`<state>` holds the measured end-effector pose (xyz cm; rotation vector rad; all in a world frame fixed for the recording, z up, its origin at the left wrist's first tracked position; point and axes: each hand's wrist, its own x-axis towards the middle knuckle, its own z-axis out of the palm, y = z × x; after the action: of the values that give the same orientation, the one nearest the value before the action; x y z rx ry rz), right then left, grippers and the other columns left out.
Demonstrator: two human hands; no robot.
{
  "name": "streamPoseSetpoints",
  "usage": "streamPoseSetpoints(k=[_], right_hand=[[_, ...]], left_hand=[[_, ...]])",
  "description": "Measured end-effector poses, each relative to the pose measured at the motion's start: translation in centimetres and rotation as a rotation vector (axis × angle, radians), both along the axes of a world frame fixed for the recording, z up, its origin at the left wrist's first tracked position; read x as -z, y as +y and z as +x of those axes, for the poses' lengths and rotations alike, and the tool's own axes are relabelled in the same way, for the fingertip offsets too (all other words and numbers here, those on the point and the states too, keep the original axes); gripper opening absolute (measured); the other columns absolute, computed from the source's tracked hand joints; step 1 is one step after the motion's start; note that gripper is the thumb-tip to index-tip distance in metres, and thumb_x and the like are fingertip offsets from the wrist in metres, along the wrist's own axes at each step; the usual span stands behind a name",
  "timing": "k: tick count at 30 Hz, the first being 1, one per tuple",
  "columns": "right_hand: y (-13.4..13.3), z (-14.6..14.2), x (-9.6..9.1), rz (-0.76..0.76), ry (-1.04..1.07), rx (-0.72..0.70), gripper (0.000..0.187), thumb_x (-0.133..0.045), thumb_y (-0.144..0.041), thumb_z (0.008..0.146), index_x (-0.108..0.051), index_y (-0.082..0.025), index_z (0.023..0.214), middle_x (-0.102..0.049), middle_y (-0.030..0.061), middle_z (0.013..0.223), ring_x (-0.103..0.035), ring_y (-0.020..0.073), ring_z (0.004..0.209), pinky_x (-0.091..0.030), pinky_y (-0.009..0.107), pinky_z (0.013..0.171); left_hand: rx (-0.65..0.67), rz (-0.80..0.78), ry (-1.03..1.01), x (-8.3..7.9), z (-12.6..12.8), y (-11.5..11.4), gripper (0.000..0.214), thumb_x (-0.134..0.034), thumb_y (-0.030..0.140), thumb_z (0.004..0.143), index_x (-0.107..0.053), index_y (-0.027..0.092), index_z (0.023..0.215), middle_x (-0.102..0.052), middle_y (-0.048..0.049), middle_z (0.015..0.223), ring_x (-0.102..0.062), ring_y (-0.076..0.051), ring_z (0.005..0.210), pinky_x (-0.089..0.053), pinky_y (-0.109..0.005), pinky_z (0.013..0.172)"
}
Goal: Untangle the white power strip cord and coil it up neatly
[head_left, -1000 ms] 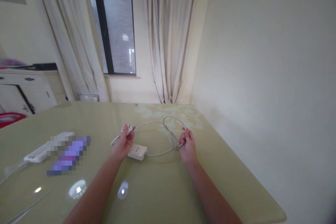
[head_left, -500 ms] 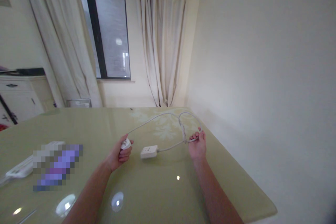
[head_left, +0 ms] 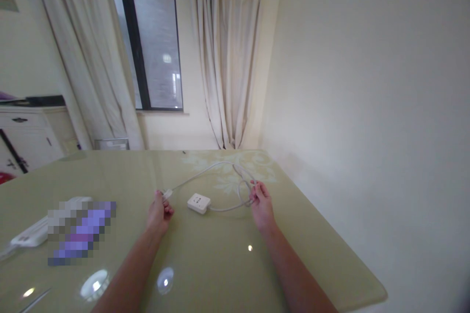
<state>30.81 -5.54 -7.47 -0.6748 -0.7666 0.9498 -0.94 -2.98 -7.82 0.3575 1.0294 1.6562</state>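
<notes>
A small white socket block (head_left: 199,203) of an extension cord lies on the table between my hands, its outlet holes facing up. From its right end a thin white cable (head_left: 225,209) runs to my right hand (head_left: 261,203), whose fingers pinch the looped part of the cable. The cable then arcs across the back and comes down to a white plug (head_left: 167,194) at its other end. My left hand (head_left: 160,210) is closed on that plug, with part of it showing past the fingertips.
At the left of the glossy green tabletop (head_left: 216,264) lie a long white power strip (head_left: 35,234) and a blurred-out purple object (head_left: 86,230). A wall (head_left: 348,132) runs along the right edge. Behind are curtains (head_left: 235,58) and a white cabinet (head_left: 29,132).
My left hand has moved left with the plug. My right hand has shifted left and regripped the loops. The socket block has slid left and turned, and the cable loops have changed shape.
</notes>
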Motion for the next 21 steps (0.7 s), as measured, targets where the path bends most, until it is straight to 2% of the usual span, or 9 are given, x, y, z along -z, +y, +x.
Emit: streamPoseSetpoints(k=[2,5,7,10,14,15,17,19,21], right_hand=[[-0.2,-0.6,0.0,-0.011,-0.056,-0.03,0.043,-0.083,-0.058,0.072,-0.068,-0.021,0.087,-0.044,-0.0062,0.063,-0.034,0.0097,0.055,-0.028,0.024,0.053],[-0.6,-1.6,0.2,-0.015,-0.133,-0.032,0.043,-0.079,-0.061,0.076,-0.068,-0.021,0.088,-0.043,-0.0062,0.061,-0.034,0.01,0.055,-0.026,0.024,0.052],[-0.9,-2.3,0.4,-0.011,-0.21,-0.057,0.044,-0.076,-0.061,0.08,-0.068,-0.02,0.095,-0.045,-0.0058,0.062,-0.037,0.0103,0.055,-0.028,0.024,0.053],[-1.5,-3.6,0.9,-0.001,-0.336,-0.174,0.045,-0.071,-0.062,0.085,-0.066,-0.021,0.102,-0.046,-0.0057,0.065,-0.04,0.0098,0.054,-0.031,0.024,0.051],[-2.4,-5.0,1.8,0.029,-0.556,-0.267,0.046,-0.068,-0.06,0.088,-0.066,-0.021,0.112,-0.046,-0.0058,0.067,-0.043,0.01,0.055,-0.035,0.023,0.052],[-2.7,-5.2,1.9,0.036,-0.644,-0.254,0.045,-0.069,-0.058,0.088,-0.067,-0.021,0.115,-0.048,-0.0048,0.069,-0.046,0.011,0.059,-0.038,0.024,0.055],[-3.4,-5.6,1.8,0.055,-0.834,-0.23,0.043,-0.069,-0.05,0.09,-0.069,-0.022,0.122,-0.055,-0.0013,0.076,-0.052,0.0139,0.069,-0.044,0.026,0.063],[-4.1,-5.7,1.3,0.114,-1.007,-0.25,0.043,-0.066,-0.043,0.093,-0.067,-0.024,0.131,-0.062,0.0034,0.09,-0.057,0.0173,0.081,-0.049,0.029,0.074],[-4.5,-5.8,0.7,0.2,-1.121,-0.28,0.042,-0.065,-0.04,0.094,-0.067,-0.027,0.134,-0.066,0.0069,0.105,-0.06,0.0203,0.095,-0.05,0.034,0.087]], left_hand=[[-0.121,0.026,0.033,-0.5,0.5,-0.3,0.021,-0.047,0.033,0.105,-0.047,0.022,0.087,-0.049,0.0093,0.054,-0.046,-0.005,0.038,-0.043,-0.013,0.043],[-0.234,0.092,-0.005,-1.1,1.1,-0.5,0.01,-0.041,0.016,0.105,-0.044,0.024,0.1,-0.068,0.0035,0.074,-0.066,-0.006,0.056,-0.06,-0.02,0.066],[-0.242,0.102,-0.081,-1.3,1.3,-0.4,0.026,-0.042,0.003,0.099,-0.04,0.027,0.108,-0.07,0.0049,0.08,-0.071,-0.006,0.067,-0.062,-0.023,0.077],[-0.251,0.088,-0.112,-1.1,1.2,-0.3,0.06,-0.043,-0.009,0.09,-0.032,0.034,0.13,-0.069,0.0084,0.081,-0.073,-0.005,0.072,-0.062,-0.023,0.081],[-0.274,0.197,0.13,-0.7,1.8,-0.7,0.09,-0.057,0.0,0.09,-0.009,0.037,0.156,-0.073,0.0072,0.085,-0.073,-0.009,0.074,-0.061,-0.023,0.08],[-0.247,0.225,0.233,-0.6,2.4,-0.9,0.088,-0.061,0.008,0.091,-0.01,0.034,0.158,-0.074,0.0052,0.087,-0.072,-0.01,0.073,-0.061,-0.024,0.078],[-0.095,0.266,0.46,-0.3,4.1,-1.7,0.069,-0.064,0.032,0.095,-0.032,0.025,0.155,-0.075,0.0,0.086,-0.07,-0.013,0.067,-0.06,-0.027,0.071],[0.152,0.311,0.669,0.1,6.2,-2.5,0.056,-0.057,0.055,0.094,-0.058,0.017,0.135,-0.074,-0.0042,0.081,-0.068,-0.017,0.066,-0.059,-0.03,0.065],[0.329,0.358,0.829,0.7,8.2,-3.3,0.058,-0.055,0.064,0.091,-0.067,0.016,0.122,-0.074,-0.0062,0.082,-0.07,-0.021,0.072,-0.058,-0.033,0.064]])
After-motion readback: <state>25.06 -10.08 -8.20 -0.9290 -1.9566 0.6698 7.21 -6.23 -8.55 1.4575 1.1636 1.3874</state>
